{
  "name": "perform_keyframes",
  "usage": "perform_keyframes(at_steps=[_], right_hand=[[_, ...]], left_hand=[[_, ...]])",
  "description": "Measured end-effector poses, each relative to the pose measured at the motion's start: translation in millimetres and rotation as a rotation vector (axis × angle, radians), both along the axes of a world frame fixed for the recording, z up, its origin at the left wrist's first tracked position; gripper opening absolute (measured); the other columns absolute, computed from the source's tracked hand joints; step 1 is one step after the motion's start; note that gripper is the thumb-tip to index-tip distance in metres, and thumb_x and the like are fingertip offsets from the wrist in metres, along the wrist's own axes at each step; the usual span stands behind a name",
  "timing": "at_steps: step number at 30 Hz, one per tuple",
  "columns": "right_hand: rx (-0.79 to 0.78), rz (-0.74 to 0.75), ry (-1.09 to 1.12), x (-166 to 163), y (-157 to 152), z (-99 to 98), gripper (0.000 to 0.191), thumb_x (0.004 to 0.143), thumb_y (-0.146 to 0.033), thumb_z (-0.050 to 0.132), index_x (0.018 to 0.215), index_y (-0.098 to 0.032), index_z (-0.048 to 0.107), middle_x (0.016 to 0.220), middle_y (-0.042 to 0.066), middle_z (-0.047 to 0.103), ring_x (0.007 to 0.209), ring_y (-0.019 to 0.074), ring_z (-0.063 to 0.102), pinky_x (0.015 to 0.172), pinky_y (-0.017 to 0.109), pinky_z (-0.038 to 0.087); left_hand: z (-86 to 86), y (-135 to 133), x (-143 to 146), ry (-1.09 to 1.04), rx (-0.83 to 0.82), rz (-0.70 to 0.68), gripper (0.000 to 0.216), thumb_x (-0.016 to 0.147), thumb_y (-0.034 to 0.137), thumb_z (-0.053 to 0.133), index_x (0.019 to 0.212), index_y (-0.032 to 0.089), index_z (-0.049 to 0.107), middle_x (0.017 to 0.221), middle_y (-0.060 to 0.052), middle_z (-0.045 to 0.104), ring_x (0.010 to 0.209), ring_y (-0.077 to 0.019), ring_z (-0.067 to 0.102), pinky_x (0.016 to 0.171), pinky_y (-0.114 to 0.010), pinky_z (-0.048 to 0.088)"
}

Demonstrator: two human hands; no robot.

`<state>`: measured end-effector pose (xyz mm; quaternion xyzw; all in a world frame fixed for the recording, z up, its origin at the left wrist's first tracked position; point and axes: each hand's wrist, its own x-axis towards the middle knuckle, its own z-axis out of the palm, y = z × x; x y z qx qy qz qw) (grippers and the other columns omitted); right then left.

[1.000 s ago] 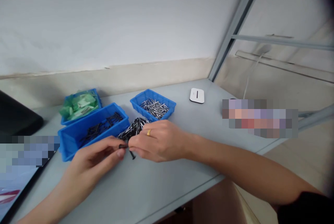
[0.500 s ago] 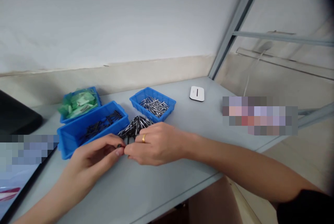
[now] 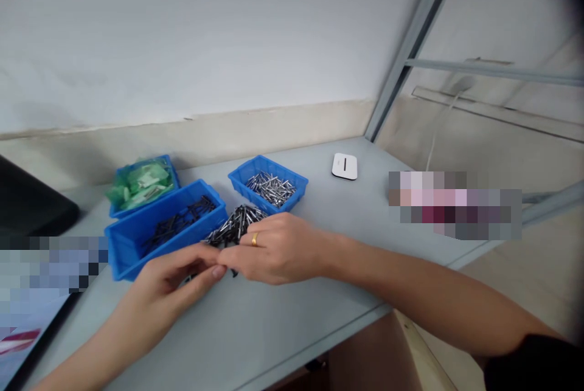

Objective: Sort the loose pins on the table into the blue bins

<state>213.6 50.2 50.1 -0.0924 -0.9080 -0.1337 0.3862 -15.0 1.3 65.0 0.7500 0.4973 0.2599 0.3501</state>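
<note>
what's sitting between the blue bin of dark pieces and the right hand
In the head view, a loose pile of dark and silver pieces lies on the tabletop between that blue bin and the right hand.

This looks like a workshop corner. A grey table (image 3: 292, 330) carries 3 blue bins (image 3: 122, 254), 2 of them with loose metal fasteners (image 3: 272, 189), beside a scuffed wall (image 3: 205, 32) and metal frame (image 3: 410, 44).
</note>
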Motion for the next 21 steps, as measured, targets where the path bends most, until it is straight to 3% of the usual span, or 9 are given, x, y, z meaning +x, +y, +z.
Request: perform_keyframes(at_steps=[8, 13, 16, 18, 21], right_hand=[[0.026, -0.003, 0.071, -2.3, -1.5, 1.6, 0.022, 0.097, -0.017, 0.048, 0.082, -0.019, 0.064, 0.061, -0.008, 0.055, 0.057, 0.0079, 0.048, 0.054, 0.024, 0.034], [0.012, 0.028, 0.123, -4.3, -4.6, 1.5, 0.018, 0.095, -0.019, 0.052, 0.083, -0.019, 0.066, 0.062, -0.008, 0.058, 0.058, 0.0072, 0.050, 0.053, 0.023, 0.035], [0.015, 0.049, 0.137, -6.1, -6.0, -0.8, 0.018, 0.096, -0.021, 0.052, 0.085, -0.020, 0.066, 0.062, -0.009, 0.060, 0.057, 0.0068, 0.050, 0.053, 0.022, 0.036], [-0.010, 0.035, 0.111, -6.4, -7.6, -1.3, 0.021, 0.097, -0.019, 0.047, 0.092, -0.021, 0.068, 0.064, -0.009, 0.061, 0.058, 0.0069, 0.051, 0.053, 0.023, 0.035], [-0.108, 0.009, -0.070, -4.8, -9.9, 1.3, 0.031, 0.100, -0.023, 0.040, 0.120, -0.022, 0.064, 0.077, -0.006, 0.068, 0.065, 0.0090, 0.057, 0.054, 0.025, 0.035]], left_hand=[[-4.7, 4.6, -6.6, -0.077, -0.088, -0.002, 0.019, 0.087, 0.042, 0.067, 0.097, 0.027, 0.074, 0.085, 0.000, 0.075, 0.078, -0.0189, 0.070, 0.067, -0.023, 0.057], [-4.4, 9.1, -5.4, -0.150, -0.205, -0.055, 0.017, 0.084, 0.041, 0.070, 0.080, 0.024, 0.074, 0.072, 0.001, 0.071, 0.066, -0.0149, 0.064, 0.061, -0.021, 0.053], [-4.9, 11.4, -6.6, -0.205, -0.301, -0.114, 0.022, 0.084, 0.043, 0.068, 0.080, 0.022, 0.074, 0.068, 0.000, 0.069, 0.063, -0.0142, 0.061, 0.059, -0.021, 0.052], [-4.9, 11.4, -9.0, -0.167, -0.312, -0.158, 0.022, 0.086, 0.043, 0.067, 0.082, 0.022, 0.073, 0.071, 0.000, 0.068, 0.066, -0.0151, 0.062, 0.061, -0.022, 0.052], [-6.0, 8.0, -10.0, -0.107, -0.293, -0.191, 0.023, 0.088, 0.043, 0.066, 0.080, 0.022, 0.071, 0.072, 0.001, 0.065, 0.069, -0.0152, 0.059, 0.063, -0.022, 0.050]])
